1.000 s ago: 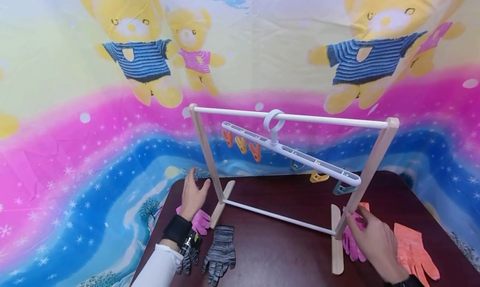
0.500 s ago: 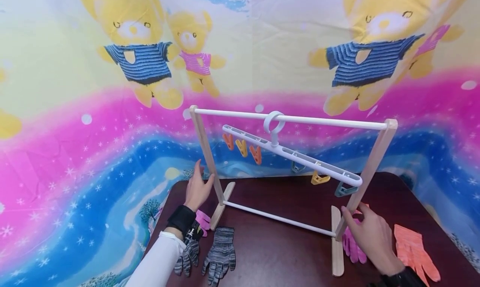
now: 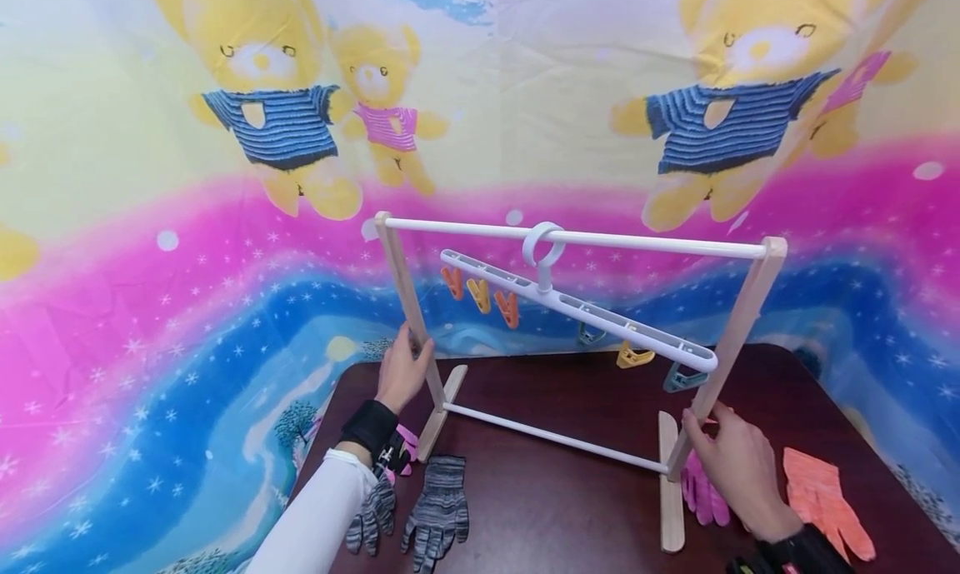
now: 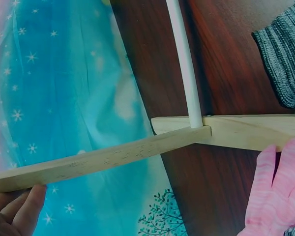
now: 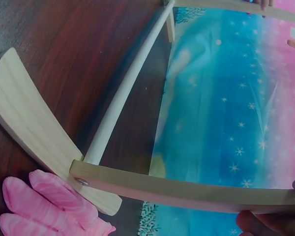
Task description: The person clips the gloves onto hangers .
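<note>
On the desk [image 3: 555, 507] stands the rack [image 3: 555, 437], your left grip [image 3: 405, 372] and right grip [image 3: 744, 470] each holding a post [image 3: 401, 282]; you seem to be positioning it, so any shift likely calls for matched effort.

I can reach between slanted white plastic hanger [image 3: 555, 299] and thin white lower rod [image 3: 555, 437]; coloured plastic clips [image 3: 510, 311] intrude above.

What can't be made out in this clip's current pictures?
Head: much of the left pink knit glove, behind the black wristband.
Head: part of the right pink knit glove, behind the right hand.
Left wrist: most of the left hand, cut by the lower-left corner.
Right wrist: most of the right hand, cut by the right edge.
</note>
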The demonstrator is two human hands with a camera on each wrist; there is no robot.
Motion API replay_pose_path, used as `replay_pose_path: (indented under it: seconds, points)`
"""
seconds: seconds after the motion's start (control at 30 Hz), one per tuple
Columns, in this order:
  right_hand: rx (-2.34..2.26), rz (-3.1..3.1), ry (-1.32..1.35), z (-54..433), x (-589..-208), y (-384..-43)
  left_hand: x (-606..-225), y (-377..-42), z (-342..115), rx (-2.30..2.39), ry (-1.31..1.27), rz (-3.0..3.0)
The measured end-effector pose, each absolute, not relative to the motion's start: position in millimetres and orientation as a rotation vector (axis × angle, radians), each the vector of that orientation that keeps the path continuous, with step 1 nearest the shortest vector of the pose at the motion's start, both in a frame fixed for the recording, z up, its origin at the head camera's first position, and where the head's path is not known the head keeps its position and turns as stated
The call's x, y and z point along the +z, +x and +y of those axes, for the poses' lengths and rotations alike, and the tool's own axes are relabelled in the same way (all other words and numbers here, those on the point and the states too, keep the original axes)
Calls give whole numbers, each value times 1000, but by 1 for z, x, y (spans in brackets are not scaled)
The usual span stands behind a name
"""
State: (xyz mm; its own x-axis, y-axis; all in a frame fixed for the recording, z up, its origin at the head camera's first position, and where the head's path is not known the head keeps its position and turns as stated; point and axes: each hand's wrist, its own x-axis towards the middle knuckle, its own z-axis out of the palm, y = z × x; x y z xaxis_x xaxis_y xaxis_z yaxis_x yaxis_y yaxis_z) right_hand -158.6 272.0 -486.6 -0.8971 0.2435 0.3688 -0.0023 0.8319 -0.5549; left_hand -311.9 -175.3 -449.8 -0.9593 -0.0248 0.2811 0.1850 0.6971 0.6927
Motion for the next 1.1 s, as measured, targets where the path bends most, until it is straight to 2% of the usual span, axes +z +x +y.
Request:
replay_pose_path:
  seconds: [1.1]
  points:
    - [630,-2645,-164,269,-480,-170,-466,-314,-168,-875,-31,-2551]
